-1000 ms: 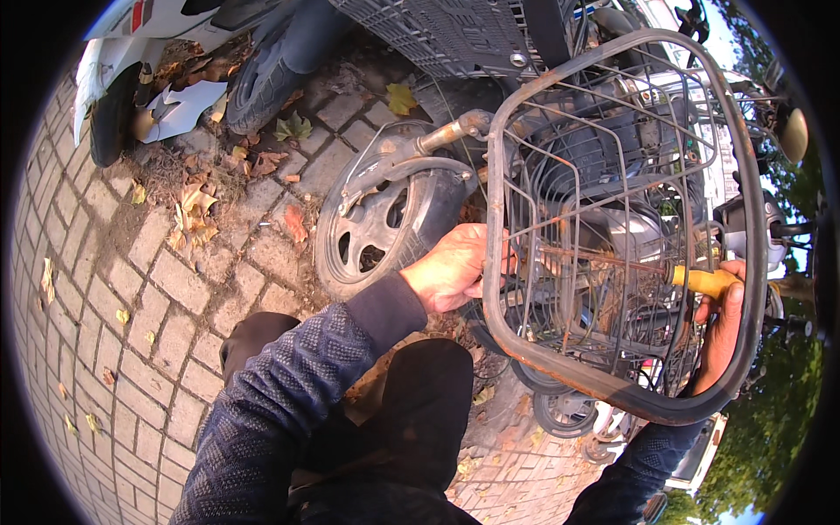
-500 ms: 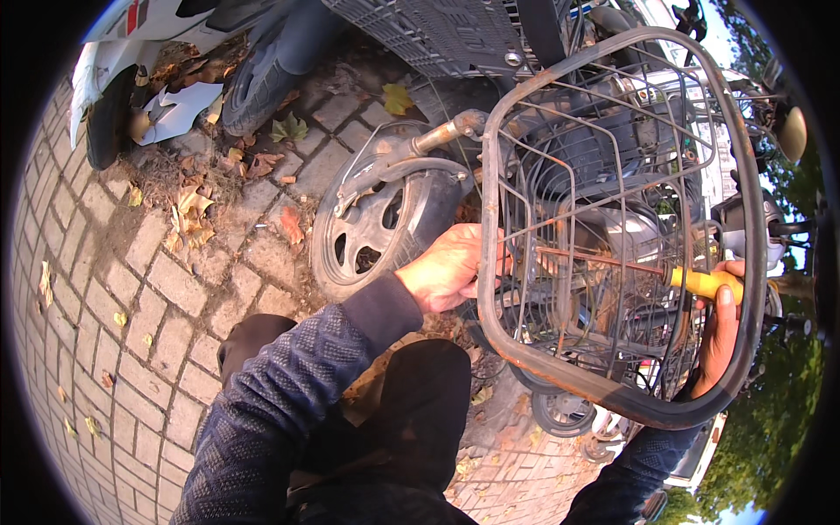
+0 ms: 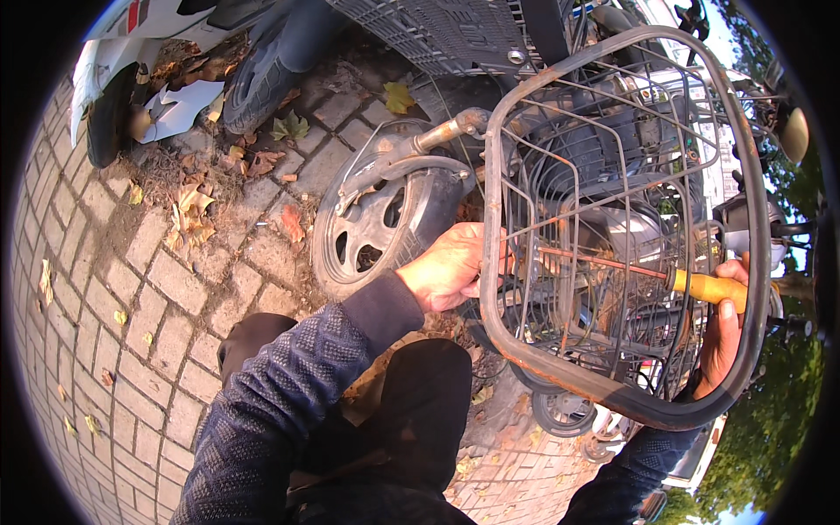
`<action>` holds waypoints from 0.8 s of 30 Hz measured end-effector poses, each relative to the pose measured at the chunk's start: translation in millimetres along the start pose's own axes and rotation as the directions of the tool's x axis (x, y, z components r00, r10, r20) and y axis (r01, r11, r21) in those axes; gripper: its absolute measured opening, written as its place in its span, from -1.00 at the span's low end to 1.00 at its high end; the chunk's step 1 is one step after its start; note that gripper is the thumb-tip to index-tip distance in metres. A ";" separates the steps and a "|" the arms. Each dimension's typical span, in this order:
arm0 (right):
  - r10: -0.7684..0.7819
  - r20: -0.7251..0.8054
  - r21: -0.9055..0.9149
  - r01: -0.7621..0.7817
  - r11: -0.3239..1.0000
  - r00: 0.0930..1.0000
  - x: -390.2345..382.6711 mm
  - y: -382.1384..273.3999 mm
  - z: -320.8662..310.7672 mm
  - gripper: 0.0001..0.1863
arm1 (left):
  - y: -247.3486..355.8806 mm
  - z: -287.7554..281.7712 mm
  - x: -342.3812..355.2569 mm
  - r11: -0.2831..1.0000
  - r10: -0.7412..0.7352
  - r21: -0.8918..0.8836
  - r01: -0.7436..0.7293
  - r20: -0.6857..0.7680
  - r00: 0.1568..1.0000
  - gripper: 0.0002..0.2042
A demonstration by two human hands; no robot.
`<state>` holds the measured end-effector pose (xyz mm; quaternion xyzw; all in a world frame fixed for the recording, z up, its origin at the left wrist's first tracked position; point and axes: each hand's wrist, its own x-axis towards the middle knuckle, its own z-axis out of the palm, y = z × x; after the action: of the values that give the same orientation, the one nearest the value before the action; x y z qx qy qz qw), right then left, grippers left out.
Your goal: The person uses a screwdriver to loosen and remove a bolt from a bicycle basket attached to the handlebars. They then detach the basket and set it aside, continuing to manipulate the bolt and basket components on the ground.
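Right grip (image 3: pixel 721 341) clamps screwdriver (image 3: pixel 710 290) toward left grip (image 3: pixel 443 269), its hold unclear — likely turning at basket (image 3: pixel 493 201); next, keep aligned.

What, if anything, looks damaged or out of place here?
The wire basket has orange-brown rust on its rim, and the yellow-handled screwdriver in the right hand has a rusty-looking shaft. At upper left, a pale, irregular sheet lies on the ground like stray debris; what it is, I can't tell.
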<state>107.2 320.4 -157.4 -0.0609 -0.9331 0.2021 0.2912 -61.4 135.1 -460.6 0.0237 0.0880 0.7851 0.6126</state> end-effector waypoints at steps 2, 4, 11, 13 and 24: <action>0.283 -0.054 0.004 -0.283 0.959 0.958 -0.3 -3.5 -7.0 -0.54 | -0.2 0.8 0.0 1.000 -0.001 -0.014 0.001 -0.021 1.000 -0.88; 0.415 -0.090 0.010 -0.416 0.910 0.906 -2.4 -6.5 -11.5 -0.56 | -0.8 1.6 0.1 0.998 -0.001 -0.055 -0.001 -0.036 0.999 -0.88; 0.017 0.000 -0.117 -0.017 0.993 1.000 -1.9 3.9 -5.5 -0.42 | -5.7 -6.2 4.0 0.999 -0.002 -0.032 0.001 -0.031 1.000 -0.87; 0.162 0.076 -0.066 -0.157 0.985 0.984 -1.4 1.8 -9.3 -0.46 | -8.3 -13.0 7.2 0.999 0.006 -0.033 -0.007 -0.013 1.000 -0.87; 0.230 0.122 0.067 -0.239 0.969 0.966 -6.1 -12.3 -4.4 -0.47 | -14.0 -35.8 15.9 0.997 0.031 -0.082 -0.012 0.230 0.973 -0.88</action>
<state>114.7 309.3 -152.2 -0.1474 -0.9254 0.2760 0.2139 -57.1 149.8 -499.2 0.0913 -0.0159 0.7865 0.6106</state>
